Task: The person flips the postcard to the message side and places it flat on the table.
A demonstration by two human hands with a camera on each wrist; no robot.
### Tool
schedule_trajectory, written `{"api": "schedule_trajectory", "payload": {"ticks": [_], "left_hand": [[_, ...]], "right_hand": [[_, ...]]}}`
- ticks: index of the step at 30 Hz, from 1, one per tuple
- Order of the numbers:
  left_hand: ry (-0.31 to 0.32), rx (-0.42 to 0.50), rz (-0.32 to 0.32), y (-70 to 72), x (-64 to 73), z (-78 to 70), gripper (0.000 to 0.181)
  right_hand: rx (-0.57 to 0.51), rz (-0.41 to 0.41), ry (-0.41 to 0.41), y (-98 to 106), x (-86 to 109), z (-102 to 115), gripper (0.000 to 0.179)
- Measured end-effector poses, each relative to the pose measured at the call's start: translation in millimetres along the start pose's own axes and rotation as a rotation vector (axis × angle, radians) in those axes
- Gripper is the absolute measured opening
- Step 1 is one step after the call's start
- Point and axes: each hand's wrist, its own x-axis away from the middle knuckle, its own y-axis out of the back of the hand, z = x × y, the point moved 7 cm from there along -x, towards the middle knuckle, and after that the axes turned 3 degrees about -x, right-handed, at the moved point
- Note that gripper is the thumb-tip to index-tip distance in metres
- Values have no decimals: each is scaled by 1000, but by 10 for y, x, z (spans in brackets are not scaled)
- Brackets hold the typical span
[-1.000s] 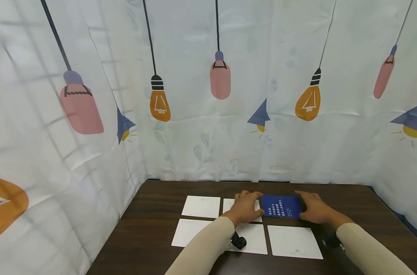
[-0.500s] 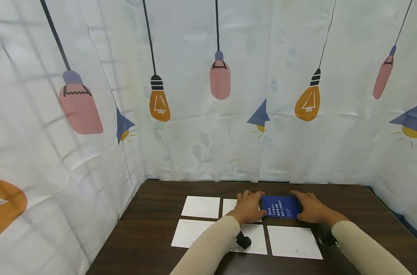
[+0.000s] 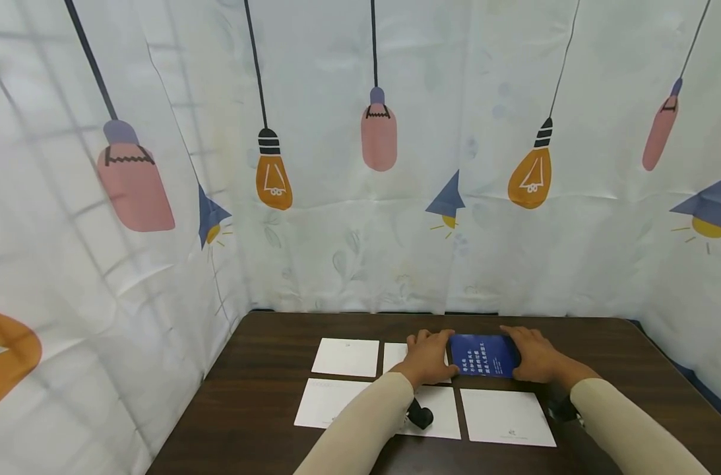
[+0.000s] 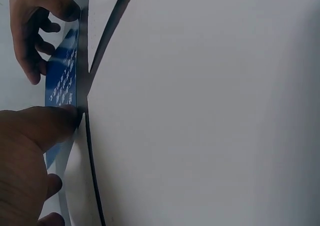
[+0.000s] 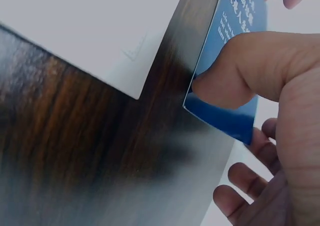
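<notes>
A blue card (image 3: 485, 355) with white writing is at the back right of the rows of cards. My left hand (image 3: 422, 359) pinches its left end, thumb at the near edge. At the right end, my right hand (image 3: 538, 356) grips it between thumb and fingers. In the right wrist view, the right thumb (image 5: 225, 84) lies over the blue face, and a fingertip meets the far edge. The left wrist view has the left thumb (image 4: 57, 123) on the card's near edge. Behind the left hand, a white card (image 3: 394, 356) is partly hidden.
Other white cards lie flat on the dark wooden table (image 3: 235, 409): one at back left (image 3: 345, 357), one at front left (image 3: 324, 399), one at front middle (image 3: 446, 406) and one at front right (image 3: 505, 415). A patterned curtain (image 3: 336, 264) hangs behind.
My left hand has shifted slightly right and my right hand slightly left, both closer in on the blue card. The card's far edge appears slightly higher. The white cards keep their places.
</notes>
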Motion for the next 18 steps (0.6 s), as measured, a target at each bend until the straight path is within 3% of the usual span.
{"api": "schedule_trajectory", "payload": {"ticks": [18], "left_hand": [[-4,93,-84,89,-35,-59,96]], "right_hand": [[-125,-12,-32,73,78,-89,78]]}}
